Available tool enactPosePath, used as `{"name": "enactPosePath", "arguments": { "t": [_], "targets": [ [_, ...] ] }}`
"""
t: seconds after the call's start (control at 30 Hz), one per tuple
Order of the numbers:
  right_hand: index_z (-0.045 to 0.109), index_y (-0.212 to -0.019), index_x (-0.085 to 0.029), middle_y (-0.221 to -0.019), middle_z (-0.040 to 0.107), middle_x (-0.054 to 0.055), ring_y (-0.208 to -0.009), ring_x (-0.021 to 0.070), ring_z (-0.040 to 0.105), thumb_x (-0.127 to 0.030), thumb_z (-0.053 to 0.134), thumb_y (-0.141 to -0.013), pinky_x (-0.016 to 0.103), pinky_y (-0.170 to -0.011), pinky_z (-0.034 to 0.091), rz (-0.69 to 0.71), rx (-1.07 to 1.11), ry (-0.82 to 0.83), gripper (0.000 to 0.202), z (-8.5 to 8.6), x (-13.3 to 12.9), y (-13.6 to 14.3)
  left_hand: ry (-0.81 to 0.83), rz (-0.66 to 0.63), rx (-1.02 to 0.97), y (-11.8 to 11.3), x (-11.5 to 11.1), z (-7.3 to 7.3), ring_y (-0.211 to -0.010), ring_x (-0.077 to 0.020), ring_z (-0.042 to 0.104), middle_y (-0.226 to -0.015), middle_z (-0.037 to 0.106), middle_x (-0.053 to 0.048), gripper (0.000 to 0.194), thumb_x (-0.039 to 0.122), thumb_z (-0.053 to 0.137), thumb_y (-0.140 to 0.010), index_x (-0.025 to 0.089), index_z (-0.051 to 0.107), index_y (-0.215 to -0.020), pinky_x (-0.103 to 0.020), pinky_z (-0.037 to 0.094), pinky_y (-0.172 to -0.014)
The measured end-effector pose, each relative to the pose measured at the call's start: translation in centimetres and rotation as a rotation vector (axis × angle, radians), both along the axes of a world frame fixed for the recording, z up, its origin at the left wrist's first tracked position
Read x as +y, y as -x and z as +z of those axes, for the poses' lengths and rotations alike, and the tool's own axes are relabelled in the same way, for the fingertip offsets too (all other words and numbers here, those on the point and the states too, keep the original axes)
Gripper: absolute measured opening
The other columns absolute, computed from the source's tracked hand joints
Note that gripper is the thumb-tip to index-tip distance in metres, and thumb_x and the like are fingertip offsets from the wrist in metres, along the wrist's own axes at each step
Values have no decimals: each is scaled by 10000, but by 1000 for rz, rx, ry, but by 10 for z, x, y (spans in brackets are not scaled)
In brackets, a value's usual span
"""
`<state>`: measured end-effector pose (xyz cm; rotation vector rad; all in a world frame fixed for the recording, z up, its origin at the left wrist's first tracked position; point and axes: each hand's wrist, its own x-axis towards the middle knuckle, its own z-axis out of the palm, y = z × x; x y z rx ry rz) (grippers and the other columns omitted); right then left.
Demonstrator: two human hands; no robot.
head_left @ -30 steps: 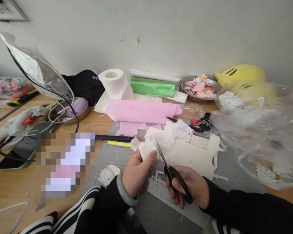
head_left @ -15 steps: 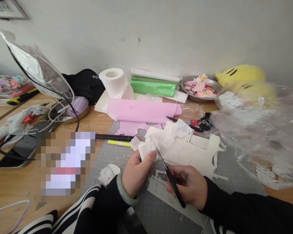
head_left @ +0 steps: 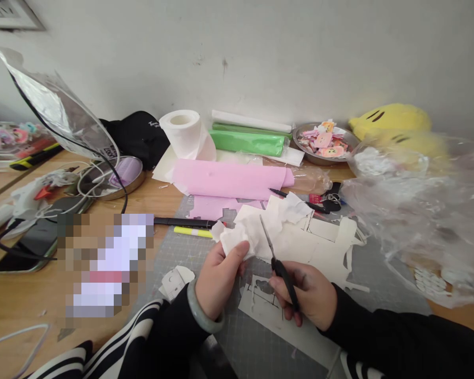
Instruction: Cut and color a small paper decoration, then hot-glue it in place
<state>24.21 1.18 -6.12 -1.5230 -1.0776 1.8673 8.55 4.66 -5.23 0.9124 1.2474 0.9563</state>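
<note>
My left hand pinches a small white piece, paper or tissue by its look, between thumb and fingers. In my right hand is a pair of black-handled scissors, the blades pointing up and away, just right of the white piece and apart from it. Behind both lies crumpled white tissue on a cut cream sheet. Below my hands a grey-white sheet with cut-outs rests on the grey cutting mat. Small white cut pieces sit left of my left wrist.
Rolled pink sheet, a white paper roll and green packs stand at the back. A steel bowl of cut-outs is back right, beside a large clear plastic bag. Left are a phone, cables and another bowl.
The scissors have drawn back from the white piece to the right and turned more upright. My left hand has shifted slightly left, tilting the piece.
</note>
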Motion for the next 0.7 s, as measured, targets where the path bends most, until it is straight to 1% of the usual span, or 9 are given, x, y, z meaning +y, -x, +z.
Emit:
{"name": "enactPosePath", "arguments": {
  "t": [0.1,0.17,0.3,0.4,0.5,0.57,0.7],
  "targets": [
    [441,-628,-173,-457,484,-68,-338,54,459,-514,675,-646,132,-275,334,-45,37,20,414,3,2,0,-3,4,15,0,0,0,-458,-82,349,-446,385,38,431,527,641,-636,181,414,-515,-229,310,-490],
    [432,-599,-173,-438,478,-61,-327,56,446,-541,671,-640,140,-271,324,-32,15,24,440,6,1,0,-6,0,18,0,0,-1,-460,-85,354,-447,388,39,419,525,625,-648,182,418,-524,-233,310,-494],
    [443,-564,-167,-420,470,-39,-323,55,423,-629,630,-633,153,-281,298,14,-87,-70,503,9,-5,0,-10,-3,6,-1,1,-3,-461,-85,354,-453,389,41,410,524,599,-667,182,417,-533,-235,301,-493],
    [438,-557,-165,-425,456,-33,-330,52,412,-710,588,-614,156,-286,292,21,-92,-109,569,7,-8,-1,-5,-19,-8,-1,-1,-3,-461,-81,351,-454,392,45,407,525,606,-660,178,425,-547,-229,299,-492],
    [443,-595,-162,-468,472,-32,-355,54,435,-763,568,-589,158,-293,320,29,-8,-83,614,6,-5,-1,13,-81,-43,0,-2,-2,-457,-78,348,-450,388,52,412,531,624,-650,172,440,-565,-223,296,-490],
    [442,-622,-163,-487,476,-35,-359,54,442,-800,557,-548,160,-291,325,18,34,-65,652,8,-1,-1,15,-131,-53,1,-3,-2,-456,-75,348,-451,385,54,428,542,632,-654,169,441,-564,-222,294,-493],
    [438,-649,-169,-495,472,-39,-361,58,439,-832,574,-445,162,-275,310,-72,38,-55,707,13,6,2,-32,-206,-64,1,-3,1,-481,-85,380,-469,410,36,495,610,592,-696,162,448,-542,-228,312,-514]
  ]
}}
